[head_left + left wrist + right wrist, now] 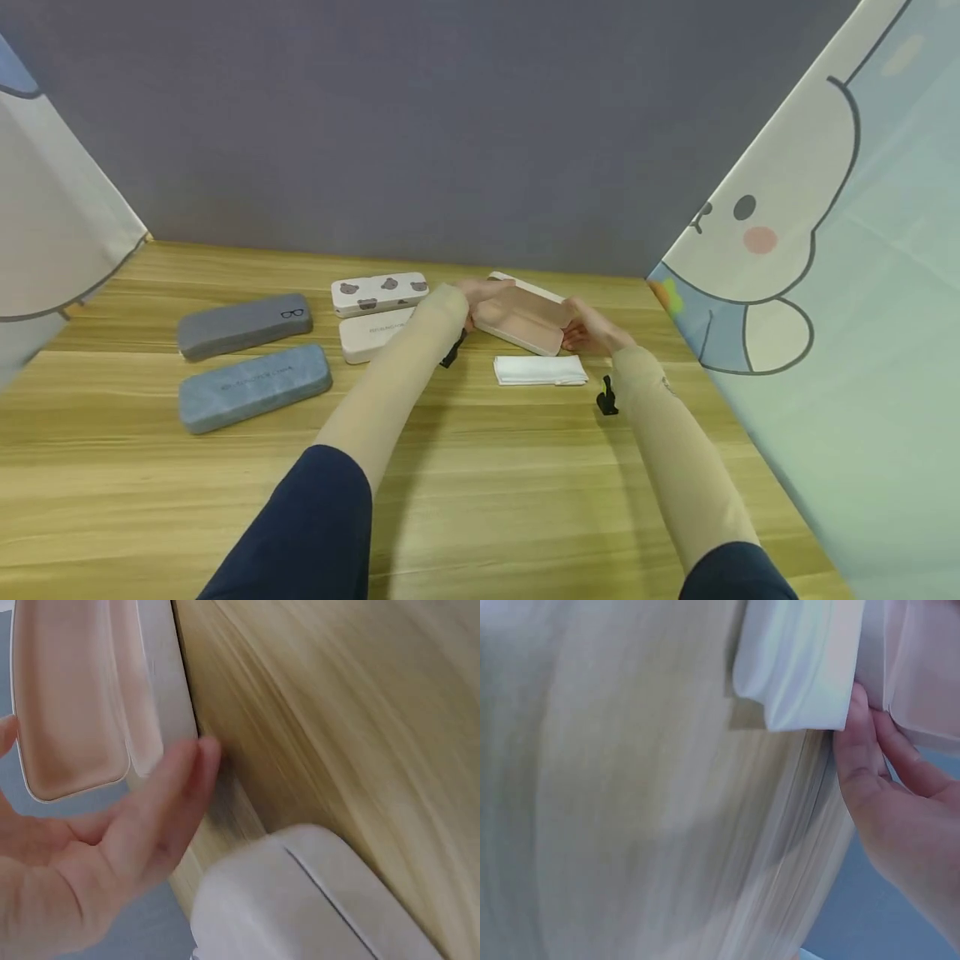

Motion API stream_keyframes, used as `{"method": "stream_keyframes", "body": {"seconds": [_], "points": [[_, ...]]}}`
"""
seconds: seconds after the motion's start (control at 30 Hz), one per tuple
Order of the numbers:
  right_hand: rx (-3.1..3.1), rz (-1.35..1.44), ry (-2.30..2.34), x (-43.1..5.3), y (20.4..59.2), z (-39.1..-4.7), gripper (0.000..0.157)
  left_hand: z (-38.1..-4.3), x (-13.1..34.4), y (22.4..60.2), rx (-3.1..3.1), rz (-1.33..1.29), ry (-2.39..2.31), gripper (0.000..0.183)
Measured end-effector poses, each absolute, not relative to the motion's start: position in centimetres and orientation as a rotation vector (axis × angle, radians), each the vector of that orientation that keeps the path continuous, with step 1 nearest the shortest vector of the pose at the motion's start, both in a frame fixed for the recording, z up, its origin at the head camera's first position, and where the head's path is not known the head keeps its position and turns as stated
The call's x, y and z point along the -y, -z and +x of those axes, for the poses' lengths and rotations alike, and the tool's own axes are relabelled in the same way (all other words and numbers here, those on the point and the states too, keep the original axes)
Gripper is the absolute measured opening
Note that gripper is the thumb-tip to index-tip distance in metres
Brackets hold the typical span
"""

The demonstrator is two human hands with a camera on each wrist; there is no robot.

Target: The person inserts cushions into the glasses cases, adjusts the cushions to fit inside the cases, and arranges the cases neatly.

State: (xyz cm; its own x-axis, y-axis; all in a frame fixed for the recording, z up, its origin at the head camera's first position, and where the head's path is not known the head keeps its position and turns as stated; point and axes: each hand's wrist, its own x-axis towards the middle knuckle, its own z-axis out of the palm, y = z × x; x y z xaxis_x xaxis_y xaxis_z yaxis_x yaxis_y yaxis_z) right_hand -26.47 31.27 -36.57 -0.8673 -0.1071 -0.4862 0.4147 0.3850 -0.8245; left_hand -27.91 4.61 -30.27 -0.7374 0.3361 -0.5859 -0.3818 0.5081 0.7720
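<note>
An opened glasses case with a white shell and pink lining sits between both hands near the back of the table. My left hand spans its left end; in the left wrist view the fingers reach fairly straight beside the front corner, the thumb near the lid's far edge. At the opposite end, my right hand holds the case by its corner, fingertips at the edge and the rest of the grip partly hidden. A folded white cloth lies just in front of the case.
Left of the hands stand a bear-print case and a white case, partly behind the left forearm. Farther left lie a grey case and a blue case. A grey panel rises behind the table.
</note>
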Motion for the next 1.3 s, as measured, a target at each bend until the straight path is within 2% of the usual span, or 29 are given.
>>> {"method": "stream_keyframes", "body": {"seconds": [0.23,0.43,0.67,1.03,1.3], "points": [[-2.231,0.265,1.495,-30.7,37.7,-27.8,0.047,-27.0,-3.6,30.0,-2.07,0.0,-1.142,0.091],[-2.293,0.208,1.398,-29.8,36.2,-27.2,0.043,-27.5,-3.8,31.3,-2.078,-0.009,-1.136,0.091],[-2.316,0.152,1.38,-28.4,34.5,-25.3,0.059,-26.8,-3.9,32.1,-2.119,-0.039,-1.185,0.091],[-2.258,0.136,1.526,-29.3,35.5,-24.2,0.084,-25.6,-3.3,32.6,-2.349,0.111,-1.045,0.09],[-2.423,0.074,1.347,-30.4,33.8,-21.7,0.083,-23.7,-3.6,31.2,-2.657,0.323,-0.944,0.076]]}}
